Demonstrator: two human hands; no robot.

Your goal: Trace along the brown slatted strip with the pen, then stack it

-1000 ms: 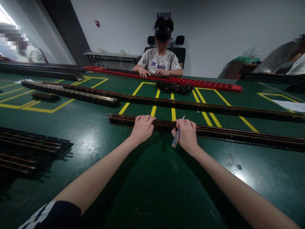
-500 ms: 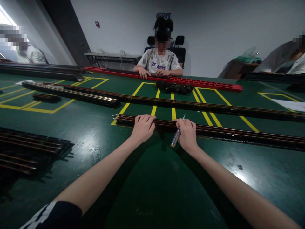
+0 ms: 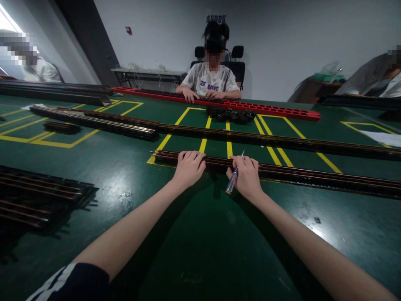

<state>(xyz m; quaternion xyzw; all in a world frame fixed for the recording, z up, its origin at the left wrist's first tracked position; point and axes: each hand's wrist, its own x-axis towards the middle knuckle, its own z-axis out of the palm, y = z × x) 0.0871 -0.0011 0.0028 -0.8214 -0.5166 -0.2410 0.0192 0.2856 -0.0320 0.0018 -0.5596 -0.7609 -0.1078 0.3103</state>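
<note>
A long black rail [image 3: 297, 173] with copper-coloured strips along it lies across the table in front of me. My left hand [image 3: 189, 168] is closed over the rail close to its left end, fingers across the top and thumb on the near side. Thin metal ends stick out past that end. To the right, my right hand [image 3: 247, 174] is closed round a screwdriver [image 3: 232, 182] with a see-through handle, its thin tip pointing up and away from me. That hand's fingers also rest on the rail. The palm sides of both hands are hidden.
Another long dark rail [image 3: 269, 139] runs behind mine, with more strips [image 3: 125, 126] at its left. Dark strip assemblies [image 3: 40, 192] lie at near left. Across the green table [image 3: 200, 251], a person [image 3: 211, 79] handles a red tray [image 3: 291, 112]; black parts [image 3: 230, 114] sit before it.
My right thumb now shows to the left of the screwdriver, against the rail's near side. The left hand keeps its place on the rail. The whole view has shifted very slightly.
</note>
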